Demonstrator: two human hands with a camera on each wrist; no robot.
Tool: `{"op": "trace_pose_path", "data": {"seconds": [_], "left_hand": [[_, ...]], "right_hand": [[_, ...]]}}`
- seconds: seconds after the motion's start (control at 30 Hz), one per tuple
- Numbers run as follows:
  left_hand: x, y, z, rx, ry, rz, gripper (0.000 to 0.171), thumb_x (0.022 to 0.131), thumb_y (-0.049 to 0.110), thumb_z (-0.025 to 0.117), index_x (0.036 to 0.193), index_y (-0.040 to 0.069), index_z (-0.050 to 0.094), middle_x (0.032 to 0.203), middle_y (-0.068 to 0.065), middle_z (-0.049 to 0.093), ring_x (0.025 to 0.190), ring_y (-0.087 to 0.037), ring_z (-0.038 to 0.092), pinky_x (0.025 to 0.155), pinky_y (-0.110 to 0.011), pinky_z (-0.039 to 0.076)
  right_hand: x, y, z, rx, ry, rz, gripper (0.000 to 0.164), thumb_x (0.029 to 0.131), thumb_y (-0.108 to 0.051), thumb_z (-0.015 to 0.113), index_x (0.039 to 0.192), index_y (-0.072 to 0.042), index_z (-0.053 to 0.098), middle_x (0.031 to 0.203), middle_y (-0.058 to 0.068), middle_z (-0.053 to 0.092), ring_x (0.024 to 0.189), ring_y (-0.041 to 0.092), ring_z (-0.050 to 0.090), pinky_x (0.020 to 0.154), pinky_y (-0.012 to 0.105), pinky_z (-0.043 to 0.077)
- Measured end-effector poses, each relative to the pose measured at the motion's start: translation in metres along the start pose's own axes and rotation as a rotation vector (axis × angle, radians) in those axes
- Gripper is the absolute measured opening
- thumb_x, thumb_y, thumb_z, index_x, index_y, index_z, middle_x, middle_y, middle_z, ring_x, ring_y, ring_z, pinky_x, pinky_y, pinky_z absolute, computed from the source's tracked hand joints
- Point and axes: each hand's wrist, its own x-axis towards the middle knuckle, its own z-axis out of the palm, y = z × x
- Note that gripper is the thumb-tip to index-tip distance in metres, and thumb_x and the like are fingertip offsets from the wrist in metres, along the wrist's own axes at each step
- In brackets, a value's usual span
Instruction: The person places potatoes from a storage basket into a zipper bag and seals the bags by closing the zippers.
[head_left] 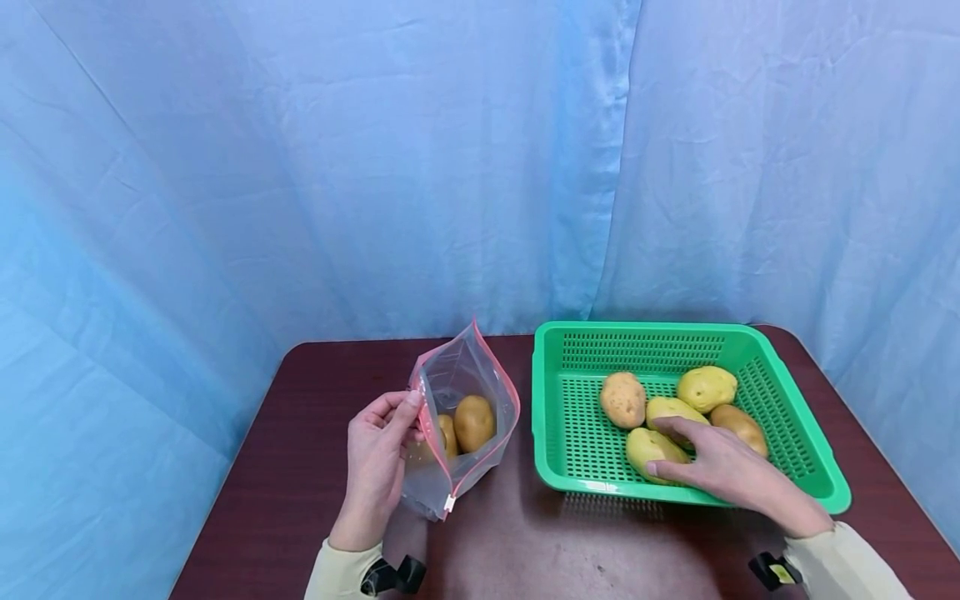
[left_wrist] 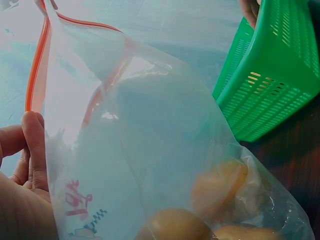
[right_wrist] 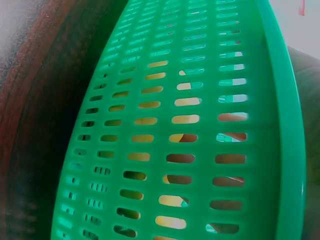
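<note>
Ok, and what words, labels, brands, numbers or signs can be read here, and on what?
None can be read with certainty.
Plastic bag, red marking: possibly lettering, too blurred to read.
Same bag, dark checkered print: no readable characters.
Green basket: no lettering visible.

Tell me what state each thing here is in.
Zip bag, mouth open, potatoes inside
Slider, at the mouth's near end
Green basket, open-topped, holding five visible potatoes
Left hand, pinching the bag's edge
Right hand, inside the basket over potatoes, grip unclear
Blue curtain, hanging down
</note>
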Motion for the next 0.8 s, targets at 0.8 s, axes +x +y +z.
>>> {"op": "trace_pose_path", "data": {"seconds": [0.8], "left_hand": [[0.0, -0.002, -0.001, -0.001, -0.007, -0.003, 0.005, 0.098, 0.007, 0.072, 0.094, 0.004, 0.072, 0.074, -0.003, 0.068, 0.058, -0.009, 0.06, 0.057, -0.02, 0.056]], "right_hand": [[0.012, 0.001, 0.003, -0.034, -0.109, 0.0, 0.084, 0.081, -0.052, 0.085, 0.143, -0.002, 0.058, 0.135, 0.019, 0.065, 0.117, 0.04, 0.063, 0.091, 0.059, 0.052]]}}
